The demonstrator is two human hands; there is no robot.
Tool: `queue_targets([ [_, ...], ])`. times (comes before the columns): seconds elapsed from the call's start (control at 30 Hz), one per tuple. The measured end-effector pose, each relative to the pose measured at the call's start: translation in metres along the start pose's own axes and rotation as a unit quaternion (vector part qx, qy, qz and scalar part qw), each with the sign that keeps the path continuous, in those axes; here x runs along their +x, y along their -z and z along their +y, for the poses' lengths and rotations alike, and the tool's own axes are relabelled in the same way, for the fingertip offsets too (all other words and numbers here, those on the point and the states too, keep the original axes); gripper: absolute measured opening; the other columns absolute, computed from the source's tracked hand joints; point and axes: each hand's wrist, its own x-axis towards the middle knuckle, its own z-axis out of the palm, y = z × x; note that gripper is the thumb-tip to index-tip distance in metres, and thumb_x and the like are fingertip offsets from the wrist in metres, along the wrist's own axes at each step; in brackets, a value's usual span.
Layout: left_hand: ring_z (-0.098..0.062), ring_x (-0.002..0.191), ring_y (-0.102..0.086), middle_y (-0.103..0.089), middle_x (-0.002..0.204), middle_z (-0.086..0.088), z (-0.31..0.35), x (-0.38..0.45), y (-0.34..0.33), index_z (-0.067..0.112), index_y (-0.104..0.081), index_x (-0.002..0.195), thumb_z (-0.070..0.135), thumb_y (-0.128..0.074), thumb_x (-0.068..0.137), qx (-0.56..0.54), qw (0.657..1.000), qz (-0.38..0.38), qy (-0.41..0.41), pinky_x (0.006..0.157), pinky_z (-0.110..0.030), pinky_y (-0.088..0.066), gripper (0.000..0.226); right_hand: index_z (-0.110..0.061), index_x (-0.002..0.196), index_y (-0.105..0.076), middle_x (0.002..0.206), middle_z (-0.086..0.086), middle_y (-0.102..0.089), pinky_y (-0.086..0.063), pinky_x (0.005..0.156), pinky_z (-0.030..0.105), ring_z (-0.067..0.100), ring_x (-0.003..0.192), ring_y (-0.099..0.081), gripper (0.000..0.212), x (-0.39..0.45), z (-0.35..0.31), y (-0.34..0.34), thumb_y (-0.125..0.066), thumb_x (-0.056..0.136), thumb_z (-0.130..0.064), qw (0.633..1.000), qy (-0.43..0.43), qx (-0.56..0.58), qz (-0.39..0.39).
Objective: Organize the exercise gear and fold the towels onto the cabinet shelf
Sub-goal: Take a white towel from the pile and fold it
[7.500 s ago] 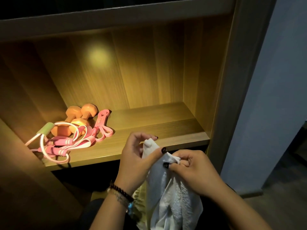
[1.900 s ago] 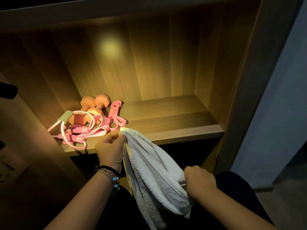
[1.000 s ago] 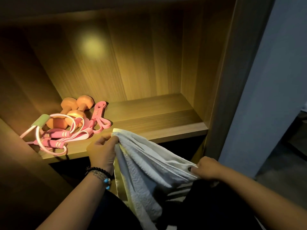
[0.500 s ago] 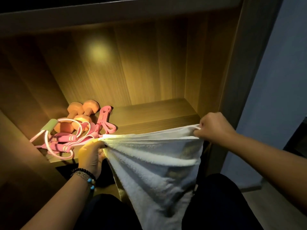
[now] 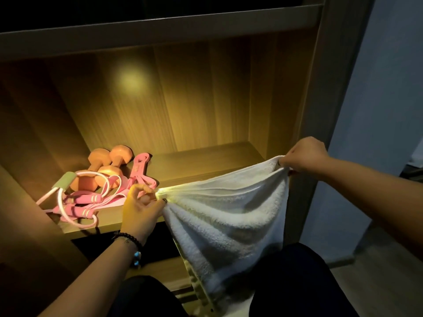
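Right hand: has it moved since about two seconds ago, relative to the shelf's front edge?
Yes. The right hand has risen from below the shelf edge to above it, near the cabinet's right side panel, stretching the towel.

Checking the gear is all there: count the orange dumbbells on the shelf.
2. Both lie side by side at the shelf's back left: left dumbbell, right dumbbell, their near ends partly covered by the pink skipping rope. None other shows.
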Motion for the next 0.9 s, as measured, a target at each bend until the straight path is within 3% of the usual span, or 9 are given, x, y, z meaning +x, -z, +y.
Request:
queue_targets([
  [0.03,-0.022,0.08,-0.063,-0.063,0.091,-0.011,0.002,0.002,-0.001,0.018,-0.046,0.085,-0.015,-0.063,0.078,0.081,0.995,-0.017,-0.054,0.071,-0.036,-0.054,0.038,-0.007,0.074,-0.069,0.068,0.007,-0.064,-0.037,0.042,0.018,0.014,0.057,-0.061,0.022,0.001,0.0,0.0,-0.079,0.076,-0.026,1.0,-0.002,0.003,0.007],
  [0.1,-0.02,0.08,-0.059,-0.058,0.093,-0.003,0.008,0.004,-0.003,0.02,-0.048,0.087,-0.011,-0.062,0.077,0.259,0.951,-0.05,-0.163,0.063,-0.033,-0.051,0.036,-0.006,0.074,-0.07,0.068,0.007,-0.063,-0.039,0.045,0.021,0.015,0.06,-0.061,0.021,0.002,-0.003,-0.001,-0.078,0.077,-0.025,1.0,0.012,-0.001,0.019],
  [0.2,-0.021,0.074,-0.054,-0.053,0.09,-0.001,0.016,0.012,-0.003,0.013,-0.059,0.091,-0.011,-0.061,0.074,0.382,0.88,-0.104,-0.261,0.058,-0.03,-0.048,0.03,-0.007,0.081,-0.069,0.074,0.008,-0.062,-0.049,0.056,0.026,0.019,0.068,-0.06,0.012,0.002,-0.013,-0.001,-0.075,0.08,-0.018,0.997,0.065,-0.047,0.022],
  [0.3,-0.016,0.069,-0.05,-0.051,0.09,-0.002,0.019,0.02,0.001,0.012,-0.062,0.088,-0.008,-0.064,0.071,0.443,0.851,-0.112,-0.258,0.059,-0.022,-0.037,0.027,-0.01,0.082,-0.063,0.077,0.007,-0.059,-0.05,0.058,0.027,0.019,0.069,-0.059,0.008,-0.004,-0.023,-0.003,-0.071,0.083,-0.011,0.982,0.122,-0.146,-0.005],
  [0.43,-0.024,0.076,-0.052,-0.053,0.09,-0.004,0.019,0.022,0.003,0.012,-0.058,0.083,-0.001,-0.067,0.07,0.508,0.822,-0.104,-0.235,0.065,-0.035,-0.046,0.021,-0.012,0.07,-0.055,0.073,0.008,-0.056,-0.043,0.05,0.025,0.019,0.063,-0.057,0.019,-0.005,-0.033,-0.004,-0.069,0.081,-0.004,0.973,0.124,-0.193,-0.006],
  [0.53,-0.025,0.075,-0.052,-0.054,0.087,-0.005,0.025,0.023,0.002,0.012,-0.056,0.078,0.001,-0.067,0.07,0.54,0.801,-0.117,-0.232,0.064,-0.035,-0.047,0.017,-0.011,0.069,-0.056,0.074,0.009,-0.058,-0.043,0.048,0.024,0.02,0.064,-0.06,0.02,-0.001,-0.035,-0.002,-0.073,0.076,-0.003,0.978,0.095,-0.184,-0.027],
  [0.7,-0.024,0.051,-0.045,-0.05,0.057,-0.002,0.04,0.024,0.014,0.014,-0.046,0.057,-0.007,-0.068,0.058,0.513,0.811,-0.075,-0.27,0.046,-0.024,-0.032,0.031,-0.009,0.068,-0.062,0.07,0.009,-0.062,-0.041,0.04,0.021,0.018,0.058,-0.063,0.016,0.002,-0.039,0.008,-0.077,0.073,-0.007,0.985,0.086,-0.147,-0.037],
  [0.9,-0.019,0.05,-0.045,-0.049,0.05,0.001,0.037,0.032,0.027,0.021,-0.041,0.052,-0.001,-0.064,0.064,0.503,0.85,-0.004,-0.156,0.047,-0.021,-0.029,0.035,-0.006,0.065,-0.061,0.062,0.006,-0.061,-0.042,0.04,0.021,0.015,0.049,-0.059,0.016,-0.009,-0.044,-0.002,-0.074,0.074,-0.011,0.982,0.084,-0.13,-0.109],
])
